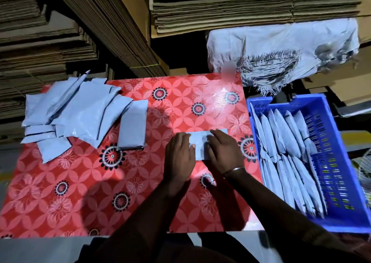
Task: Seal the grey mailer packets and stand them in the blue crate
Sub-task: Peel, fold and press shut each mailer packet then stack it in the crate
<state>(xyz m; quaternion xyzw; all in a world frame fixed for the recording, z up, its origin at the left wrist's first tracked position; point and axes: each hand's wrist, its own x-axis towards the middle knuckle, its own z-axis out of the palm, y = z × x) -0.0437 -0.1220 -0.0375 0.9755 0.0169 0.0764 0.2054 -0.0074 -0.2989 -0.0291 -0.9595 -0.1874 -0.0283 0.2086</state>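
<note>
Pressed flat, palms down, left hand (pixel 179 155) and right hand (pixel 224 152) on the packet (pixel 198 142) at frame centre (best swept firmly along the flap before the crate (pixel 341 182)).

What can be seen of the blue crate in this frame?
The blue crate is a rectangular plastic bin with slotted, ventilated walls and a thick rim, sitting upright at the right edge of the red floral table. Its near right corner runs out of view. Grey mailer packets stand on edge inside, packed in two rows along its left side, leaning slightly; the right strip of the interior shows only bare slotted wall. Neither hand touches it. A white woven sack lies behind it.
</note>
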